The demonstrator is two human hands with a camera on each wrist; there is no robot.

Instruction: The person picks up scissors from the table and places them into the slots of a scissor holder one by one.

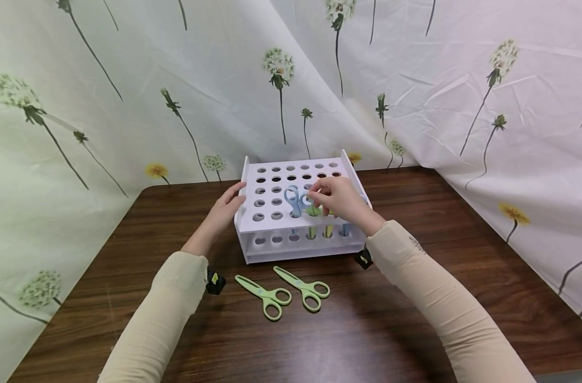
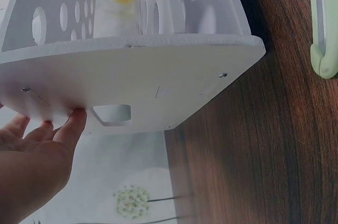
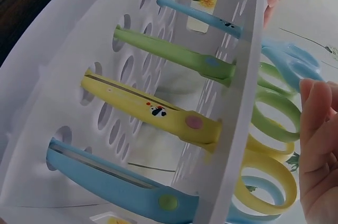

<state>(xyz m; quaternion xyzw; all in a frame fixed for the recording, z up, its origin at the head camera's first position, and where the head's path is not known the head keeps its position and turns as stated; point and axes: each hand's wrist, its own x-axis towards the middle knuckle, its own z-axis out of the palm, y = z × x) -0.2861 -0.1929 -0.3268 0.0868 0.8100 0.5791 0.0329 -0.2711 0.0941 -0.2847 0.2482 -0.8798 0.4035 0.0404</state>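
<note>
A white rack [image 1: 267, 210] with two tiers of round holes stands on the table. My left hand [image 1: 224, 209] rests its fingers against the outer face of the rack's left side panel [image 2: 158, 76]. With thumb and fingertips, my right hand [image 1: 340, 198] pinches a handle loop of the blue scissors [image 3: 200, 15], which stand blade-down in the front row. To their right in the same row are green scissors [image 3: 163, 49], yellow scissors [image 3: 137, 100] and another blue pair [image 3: 116, 182]. In the head view the right hand partly covers these handles.
Two pairs of light-green scissors, the left pair [image 1: 259, 290] and the right pair [image 1: 298, 284], lie on the dark wooden table [image 1: 185, 330] in front of the rack. A white cloth with dandelion prints [image 1: 214, 106] hangs behind and beside the table.
</note>
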